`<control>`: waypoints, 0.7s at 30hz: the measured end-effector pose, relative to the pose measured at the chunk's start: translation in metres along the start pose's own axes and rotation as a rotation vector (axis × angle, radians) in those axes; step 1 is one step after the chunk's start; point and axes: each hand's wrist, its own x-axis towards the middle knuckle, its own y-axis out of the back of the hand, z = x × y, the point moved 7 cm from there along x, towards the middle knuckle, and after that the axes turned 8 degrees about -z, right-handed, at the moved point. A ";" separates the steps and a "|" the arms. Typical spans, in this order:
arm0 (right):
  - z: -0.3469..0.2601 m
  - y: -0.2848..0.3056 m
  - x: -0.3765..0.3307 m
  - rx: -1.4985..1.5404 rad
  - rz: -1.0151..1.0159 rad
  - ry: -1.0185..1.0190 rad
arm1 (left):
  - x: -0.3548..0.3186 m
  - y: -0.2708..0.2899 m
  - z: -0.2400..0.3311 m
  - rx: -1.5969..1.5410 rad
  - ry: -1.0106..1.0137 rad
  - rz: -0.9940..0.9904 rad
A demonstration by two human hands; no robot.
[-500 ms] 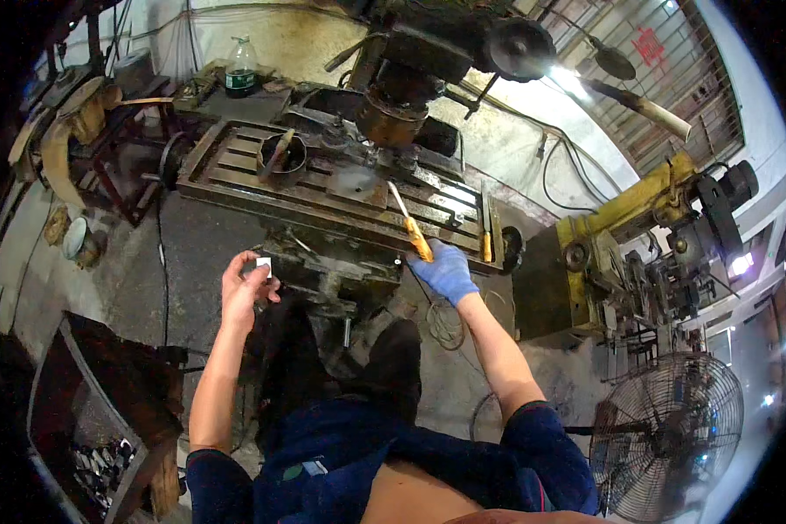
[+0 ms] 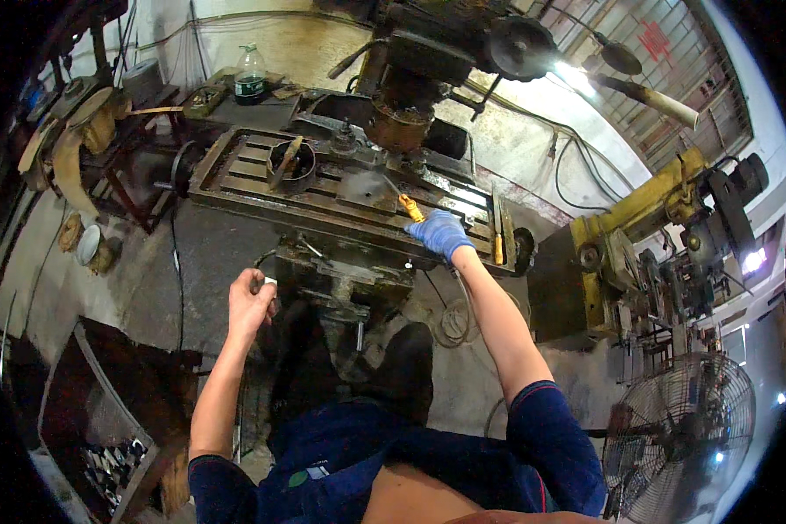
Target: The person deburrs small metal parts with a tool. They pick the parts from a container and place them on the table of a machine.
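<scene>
My bare left hand (image 2: 251, 301) is in front of the milling machine's table, fingers closed on a small white block (image 2: 272, 281) that is mostly covered by them. My right hand (image 2: 441, 234), in a blue glove, is wrapped round the yellow handle (image 2: 411, 208) of a tool with a slim metal shaft. Its exact kind I cannot make out. The shaft points forward and left, its tip over the slotted machine table (image 2: 262, 199), near a blurred greyish patch. A second yellow-handled tool (image 2: 499, 248) lies at the table's right end.
A dark round pot (image 2: 293, 182) with a stick-like handle in it stands on the table. Above hangs the machine head (image 2: 402, 122). A plastic bottle (image 2: 250, 83) is behind left, a caged fan (image 2: 679, 437) right, a metal bin (image 2: 87, 397) lower left, a coiled hose (image 2: 452, 325) on the floor.
My right hand has moved forward over the table edge, bringing the tool's tip farther in. The left hand has turned and closed more round the white block. The whole view has shifted slightly.
</scene>
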 end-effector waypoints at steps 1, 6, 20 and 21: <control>0.007 0.001 -0.001 0.046 0.007 -0.003 | 0.002 -0.004 0.000 0.024 0.006 -0.013; 0.000 -0.007 -0.039 0.058 -0.101 0.115 | 0.011 -0.042 0.006 -0.026 -0.007 -0.081; 0.038 -0.023 -0.106 0.839 -0.027 0.411 | 0.094 -0.140 0.038 0.405 -0.309 -0.386; 0.043 -0.018 -0.091 0.855 0.018 0.427 | 0.104 -0.142 0.043 0.609 -0.404 -0.312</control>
